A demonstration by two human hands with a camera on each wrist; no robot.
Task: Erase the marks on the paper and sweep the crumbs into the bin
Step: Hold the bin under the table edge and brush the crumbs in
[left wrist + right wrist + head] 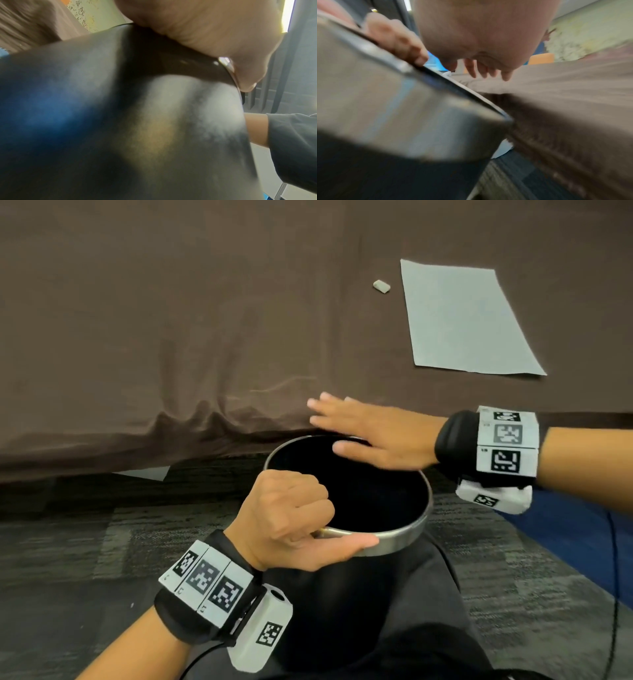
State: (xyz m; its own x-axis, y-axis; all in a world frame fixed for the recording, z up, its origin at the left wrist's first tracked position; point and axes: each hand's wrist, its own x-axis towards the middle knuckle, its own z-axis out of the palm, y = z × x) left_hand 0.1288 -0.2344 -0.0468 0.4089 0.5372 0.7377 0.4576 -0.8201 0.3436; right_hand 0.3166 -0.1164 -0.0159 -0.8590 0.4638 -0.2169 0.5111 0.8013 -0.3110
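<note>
Sweeping stage: I judge the erasing done, crumbs going over the table edge.

Head view: my left hand [291,515] grips the near rim of the round black metal-rimmed bin [394,542], held under the brown-clothed table [171,320]. My right hand [373,433], fingers flat, brushes the near edge. The white paper sheet [466,320] looks clean, far right; the small grey eraser [381,285] lies beside it. Left wrist view: thumb curled on the rim. Right wrist view: fingers [474,70] straight; crumbs too small to see.
</note>
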